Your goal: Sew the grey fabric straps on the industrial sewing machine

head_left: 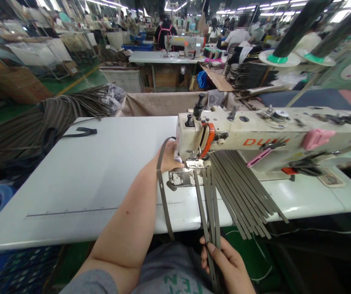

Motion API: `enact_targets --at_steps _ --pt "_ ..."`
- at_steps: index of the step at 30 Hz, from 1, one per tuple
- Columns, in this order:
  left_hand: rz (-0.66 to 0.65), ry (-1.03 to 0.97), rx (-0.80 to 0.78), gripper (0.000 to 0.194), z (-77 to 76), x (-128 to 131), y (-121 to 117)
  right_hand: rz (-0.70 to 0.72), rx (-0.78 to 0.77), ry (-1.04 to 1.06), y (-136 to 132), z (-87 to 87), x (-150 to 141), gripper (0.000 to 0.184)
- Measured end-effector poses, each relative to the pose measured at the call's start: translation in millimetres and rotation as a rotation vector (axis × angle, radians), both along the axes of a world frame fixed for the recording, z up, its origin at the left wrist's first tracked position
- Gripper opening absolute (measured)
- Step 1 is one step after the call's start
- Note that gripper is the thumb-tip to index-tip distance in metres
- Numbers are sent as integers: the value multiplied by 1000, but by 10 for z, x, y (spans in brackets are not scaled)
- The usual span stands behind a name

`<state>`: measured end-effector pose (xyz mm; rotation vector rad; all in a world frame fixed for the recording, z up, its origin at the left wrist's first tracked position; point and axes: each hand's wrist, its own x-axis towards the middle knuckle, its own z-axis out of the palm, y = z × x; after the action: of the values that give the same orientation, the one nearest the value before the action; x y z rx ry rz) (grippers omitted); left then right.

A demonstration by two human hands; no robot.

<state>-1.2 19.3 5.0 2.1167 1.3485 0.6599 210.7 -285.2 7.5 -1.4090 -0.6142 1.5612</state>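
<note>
Right hand [227,265] gripping grey straps [212,212], left hand [169,157] at needle.

Heap of dark straps [25,126] beside distant sewing machine [183,45].

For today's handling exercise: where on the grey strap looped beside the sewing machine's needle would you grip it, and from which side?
Probably the free tail of the grey strap hanging over the table edge, approached from the near side. It is flat, thin and unobstructed there, while its upper end sits under the left hand at the sewing machine.
</note>
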Motion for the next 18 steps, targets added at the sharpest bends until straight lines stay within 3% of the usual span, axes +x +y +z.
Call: enact_targets --at_steps 8,18 --pt "65 -125 -93 70 -15 -2 -21 -1 -1 -23 14 -2 4 55" --pt "73 -114 -110 38 -20 91 21 -46 21 -50 -25 -55 -30 59"
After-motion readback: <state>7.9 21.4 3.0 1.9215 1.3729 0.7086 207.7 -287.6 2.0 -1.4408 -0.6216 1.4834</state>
